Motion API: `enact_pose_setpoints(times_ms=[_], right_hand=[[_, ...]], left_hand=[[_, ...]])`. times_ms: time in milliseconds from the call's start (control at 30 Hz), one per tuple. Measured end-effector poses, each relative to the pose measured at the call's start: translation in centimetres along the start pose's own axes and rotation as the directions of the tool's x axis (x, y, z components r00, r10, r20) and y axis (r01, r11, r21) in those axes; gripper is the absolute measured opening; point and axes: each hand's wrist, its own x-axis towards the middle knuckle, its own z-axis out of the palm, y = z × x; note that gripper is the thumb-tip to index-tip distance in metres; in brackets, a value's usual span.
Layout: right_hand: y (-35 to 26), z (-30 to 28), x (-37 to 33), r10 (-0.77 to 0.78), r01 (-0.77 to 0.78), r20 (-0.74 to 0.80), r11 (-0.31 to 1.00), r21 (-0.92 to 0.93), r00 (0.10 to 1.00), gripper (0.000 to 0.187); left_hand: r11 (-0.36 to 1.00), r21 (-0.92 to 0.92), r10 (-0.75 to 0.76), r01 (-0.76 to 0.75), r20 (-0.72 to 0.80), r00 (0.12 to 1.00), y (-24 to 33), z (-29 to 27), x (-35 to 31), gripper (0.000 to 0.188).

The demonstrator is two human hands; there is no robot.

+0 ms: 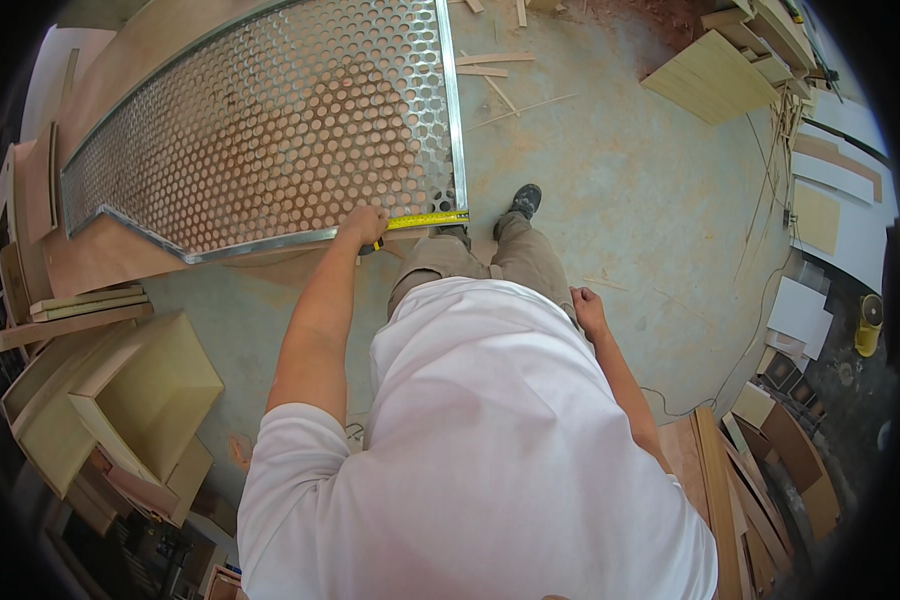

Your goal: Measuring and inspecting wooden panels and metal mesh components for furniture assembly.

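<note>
My left hand is closed around a tape measure, and part of its dark case shows below the fingers. From it the yellow blade runs out to the right, along the near edge of a perforated metal panel. The blade's far end lies at the panel's near right corner. Round holes fill the panel, a silvery frame borders it, and brown dust covers much of its middle. Beside my right thigh hangs my right hand, its fingers curled in with nothing visible in them.
A wooden board lies under the panel. At the left stand open plywood boxes. Wood strips lie on the floor beyond the panel's right edge. Plywood sheets lean at the far right, and a cable crosses the floor.
</note>
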Motion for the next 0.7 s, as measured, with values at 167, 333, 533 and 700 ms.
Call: enact_pose_setpoints(times_ms=[167,333,533,700], right_hand=[[0.3,-0.1,0.1,-0.005,0.005,0.002,1.000,-0.018,1.000,0.033],[1.1,0.0,0.7,-0.034,0.034,-0.023,0.999,-0.034,0.999,0.034],[1.0,-0.1,0.8,-0.035,0.035,-0.019,0.999,-0.029,0.999,0.034],[0.7,-0.2,0.7,-0.029,0.029,-0.011,0.999,-0.028,1.000,0.035]], left_hand=[[1.000,0.004,0.008,-0.008,0.011,1.000,-0.1,0.2,0.2,0.025],[1.000,0.003,0.017,-0.017,0.004,1.000,0.1,0.0,0.1,0.024],[1.000,-0.007,-0.004,0.004,0.009,1.000,0.5,-0.3,-0.3,0.023],[0.999,-0.018,-0.035,0.035,0.015,0.999,0.7,-0.5,-0.5,0.023]])
